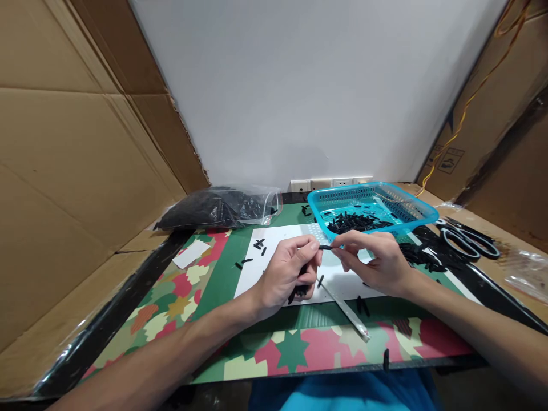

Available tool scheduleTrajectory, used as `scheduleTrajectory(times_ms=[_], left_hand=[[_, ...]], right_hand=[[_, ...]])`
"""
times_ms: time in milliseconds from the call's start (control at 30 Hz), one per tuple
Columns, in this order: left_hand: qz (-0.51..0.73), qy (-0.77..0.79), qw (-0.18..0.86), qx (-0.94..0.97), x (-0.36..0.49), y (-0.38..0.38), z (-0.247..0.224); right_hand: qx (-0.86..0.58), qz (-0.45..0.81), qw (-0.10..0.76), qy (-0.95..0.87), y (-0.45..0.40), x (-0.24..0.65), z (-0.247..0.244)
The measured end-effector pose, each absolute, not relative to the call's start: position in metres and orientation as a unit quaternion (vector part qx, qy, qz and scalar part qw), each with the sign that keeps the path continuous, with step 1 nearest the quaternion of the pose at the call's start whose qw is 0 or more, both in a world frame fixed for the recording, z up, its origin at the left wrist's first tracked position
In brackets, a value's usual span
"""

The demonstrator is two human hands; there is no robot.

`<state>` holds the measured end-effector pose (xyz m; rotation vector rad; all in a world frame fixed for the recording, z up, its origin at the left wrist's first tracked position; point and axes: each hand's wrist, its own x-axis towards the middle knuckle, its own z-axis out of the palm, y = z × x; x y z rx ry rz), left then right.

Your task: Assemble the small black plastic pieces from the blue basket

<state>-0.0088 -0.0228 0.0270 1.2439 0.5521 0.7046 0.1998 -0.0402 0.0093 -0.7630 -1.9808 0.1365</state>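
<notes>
Between my two hands runs a small black stick-like piece [325, 248], level above the white sheet [338, 282]. My left hand [289, 268] pinches one end with thumb and forefinger, and its curled lower fingers also hold several similar black pieces [299, 291]. The fingertips of my right hand [374, 257] close on the other end. Just below my hands, a thin flat metallic strip [346, 314] lies slantwise on the sheet and mat. Loose black pieces [259, 244] are scattered on the sheet at left. What the small pieces are made of I cannot tell.
A blue plastic basket [372, 187] with many black pieces stands behind my right hand. More black pieces [422, 257] are heaped beside black-handled scissors [466, 242]. A clear bag of black material [218, 206] lies back left. Cardboard walls [85, 103] flank the patterned mat [295, 354].
</notes>
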Motion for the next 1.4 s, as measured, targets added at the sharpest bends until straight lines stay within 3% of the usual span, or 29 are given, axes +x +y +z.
scheduleTrajectory(times_ms=[867,1033,1200,1300,1400], left_hand=[[0.298,0.283,0.714,0.566,-0.008,-0.023,0.028],[0.279,0.294,0.723,0.560,-0.007,-0.023,0.028],[0.271,0.302,0.732,0.547,-0.007,-0.023,0.029],[0.277,0.328,0.714,0.554,-0.005,-0.022,0.028],[0.296,0.355,0.692,0.554,-0.003,-0.020,0.024]], right_hand=[[-0.297,-0.008,0.479,-0.826,-0.038,0.203,0.005],[-0.325,-0.151,0.484,-0.799,-0.028,0.217,0.008],[-0.501,-0.342,0.410,-0.682,-0.018,0.235,0.014],[-0.500,-0.340,0.388,-0.695,-0.022,0.232,0.014],[-0.376,-0.268,0.410,-0.787,-0.033,0.215,0.010]])
